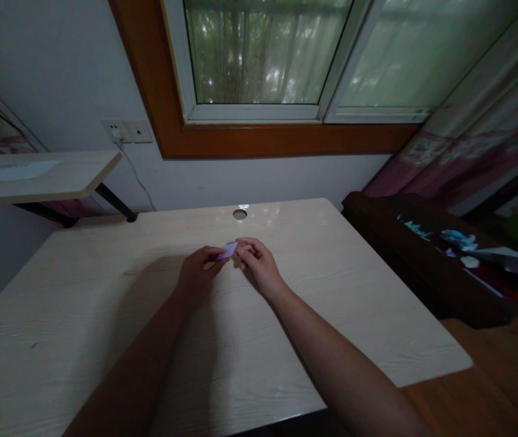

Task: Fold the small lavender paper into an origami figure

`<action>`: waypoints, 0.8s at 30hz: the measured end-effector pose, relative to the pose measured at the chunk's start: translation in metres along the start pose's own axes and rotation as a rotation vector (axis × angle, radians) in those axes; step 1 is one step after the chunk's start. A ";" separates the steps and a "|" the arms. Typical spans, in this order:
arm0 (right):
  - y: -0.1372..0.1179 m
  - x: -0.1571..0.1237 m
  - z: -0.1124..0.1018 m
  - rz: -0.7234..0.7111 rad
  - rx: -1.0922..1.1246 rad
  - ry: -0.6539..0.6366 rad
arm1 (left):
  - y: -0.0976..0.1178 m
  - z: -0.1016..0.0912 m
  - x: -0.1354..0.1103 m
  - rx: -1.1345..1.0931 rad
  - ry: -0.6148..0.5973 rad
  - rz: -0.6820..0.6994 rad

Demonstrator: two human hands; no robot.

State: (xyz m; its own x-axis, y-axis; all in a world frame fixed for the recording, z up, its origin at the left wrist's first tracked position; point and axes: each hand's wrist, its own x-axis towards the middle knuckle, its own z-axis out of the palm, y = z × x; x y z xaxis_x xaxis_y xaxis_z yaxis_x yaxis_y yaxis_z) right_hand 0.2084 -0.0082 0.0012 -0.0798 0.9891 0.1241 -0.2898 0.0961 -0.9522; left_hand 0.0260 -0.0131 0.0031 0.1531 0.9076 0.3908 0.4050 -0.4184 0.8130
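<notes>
Above the pale wood-grain desk (pixel 259 340), my left hand (pixel 198 268) pinches a small folded piece of paper (pixel 227 250), pale lilac in colour, between thumb and fingers. The paper's pointed right corner meets the fingertips of my right hand (pixel 259 261). The right fingers are curled and closed at that corner, and how firmly they grip it is hard to make out. Both forearms reach in from the bottom of the head view.
A round cable hole (pixel 239 214) lies beyond my hands. A raised shelf (pixel 72 173) with a paper sheet (pixel 17 171) on it stands at left, near a wall socket (pixel 127 131) with a plugged cord. Dark wooden furniture (pixel 377 255) with clutter is at right.
</notes>
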 end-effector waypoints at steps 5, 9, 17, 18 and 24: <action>0.000 -0.004 0.003 -0.040 -0.015 -0.018 | -0.002 0.000 -0.001 -0.042 0.026 -0.018; 0.000 -0.005 0.003 -0.056 -0.102 -0.037 | -0.001 -0.001 -0.002 -0.059 0.029 -0.014; 0.000 -0.004 0.001 -0.071 -0.148 -0.037 | 0.001 -0.002 -0.002 -0.025 0.016 -0.015; 0.001 -0.004 0.001 -0.068 -0.151 -0.038 | 0.001 -0.002 -0.002 -0.030 0.018 -0.016; 0.000 -0.004 0.001 -0.051 -0.114 -0.049 | -0.001 -0.001 -0.002 -0.015 0.012 -0.011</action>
State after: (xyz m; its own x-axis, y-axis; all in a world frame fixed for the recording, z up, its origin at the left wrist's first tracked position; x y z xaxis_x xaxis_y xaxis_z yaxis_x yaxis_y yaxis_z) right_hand 0.2076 -0.0120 0.0013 -0.1153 0.9761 0.1841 -0.1849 0.1611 -0.9695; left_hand 0.0243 -0.0146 0.0018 0.1379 0.9116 0.3872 0.3929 -0.4092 0.8235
